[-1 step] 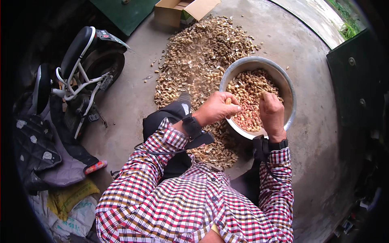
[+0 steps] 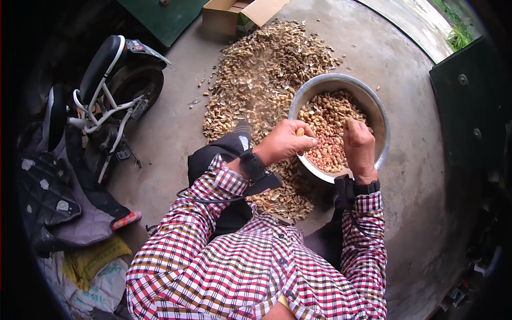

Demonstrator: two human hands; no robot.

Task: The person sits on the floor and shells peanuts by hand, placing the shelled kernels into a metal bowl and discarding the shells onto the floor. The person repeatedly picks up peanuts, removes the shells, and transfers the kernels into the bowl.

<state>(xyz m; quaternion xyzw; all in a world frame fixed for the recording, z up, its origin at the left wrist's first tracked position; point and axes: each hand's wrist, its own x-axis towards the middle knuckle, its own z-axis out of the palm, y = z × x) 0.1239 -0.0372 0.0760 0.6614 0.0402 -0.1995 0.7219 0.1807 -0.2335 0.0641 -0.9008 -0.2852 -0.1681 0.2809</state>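
Peanut (image 2: 300, 132), tan, oblong, pinched in my left hand (image 2: 285, 143) at left edge of round silver metal basin (image 2: 377, 117); my right hand (image 2: 360, 144) curled over tan-and-pink nut pile (image 2: 326, 112), near right edge; whether clamped on anything, cannot tell.

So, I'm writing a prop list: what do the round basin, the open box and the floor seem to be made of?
Basin: metal, perhaps stainless steel or aluminium, smooth; its silvery grey rim and wall catch a soft sheen.
Open box: most likely cardboard, matte; the brown, folded-out flaps suggest it.
Floor: probably concrete, mostly dull; its mottled grey surface hints at that.
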